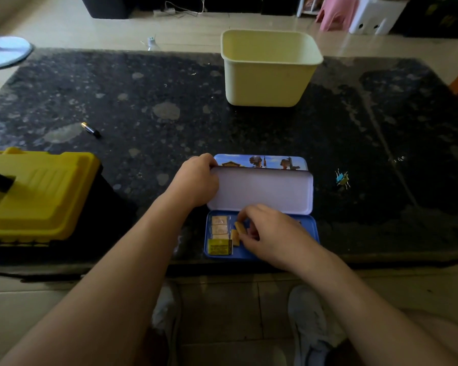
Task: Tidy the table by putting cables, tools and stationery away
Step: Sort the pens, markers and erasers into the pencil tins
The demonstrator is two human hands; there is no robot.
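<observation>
Low in the frame's middle, the left grip (196, 180) curls on the lid (262, 188) to hold it open, while the right grip (271, 233) pinches a yellow block (239, 228) inside the blue tin (238, 256).

- The left hand (196, 180) grips the raised lid's left edge of a blue pencil tin (259, 186) on the dark tabletop (143, 88).
- The right hand (270, 233) pinches a tan eraser (240, 228) over the tray.
- A yellow bin (267, 75), battery (91, 129), binder clips (342, 178) and yellow toolbox (40, 194) lie around.
</observation>
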